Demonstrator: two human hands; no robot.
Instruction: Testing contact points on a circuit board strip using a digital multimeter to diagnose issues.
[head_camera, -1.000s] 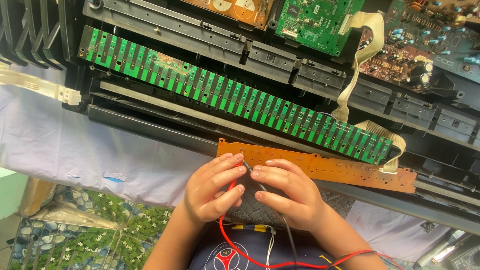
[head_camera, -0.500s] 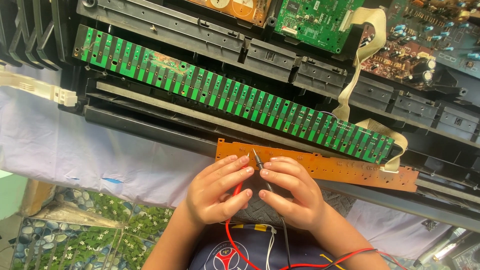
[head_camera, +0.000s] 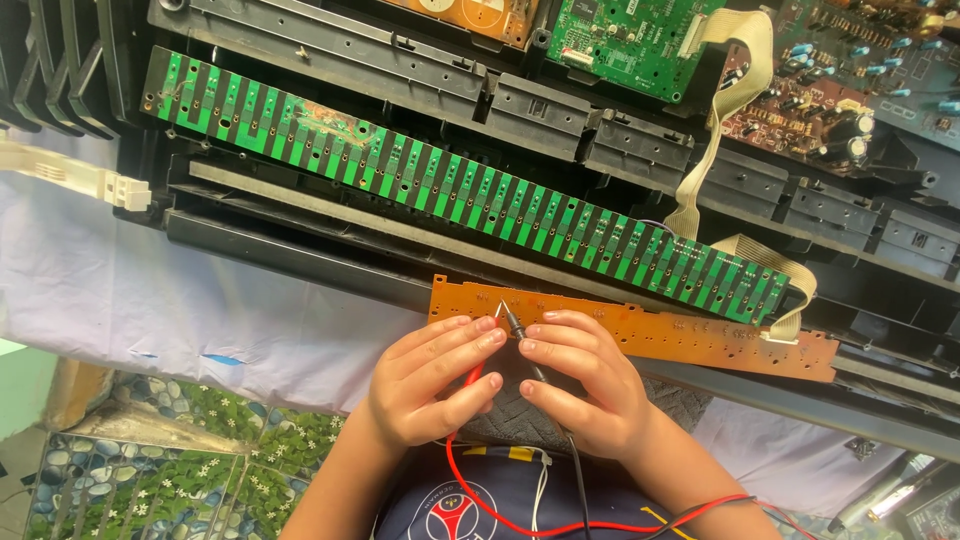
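Together, hands (head_camera: 510, 385) on orange board (head_camera: 640, 330)

Long board (head_camera: 470, 190) green-black striped; narrow board (head_camera: 650, 330) orange; leads red (head_camera: 480, 495), black (head_camera: 578, 480); floor (head_camera: 170, 460) pebble-flower patterned.

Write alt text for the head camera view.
Two bare hands, left hand and right hand, press red and black test probes onto a narrow orange circuit board. Behind it lies a long green contact strip in an opened black chassis.
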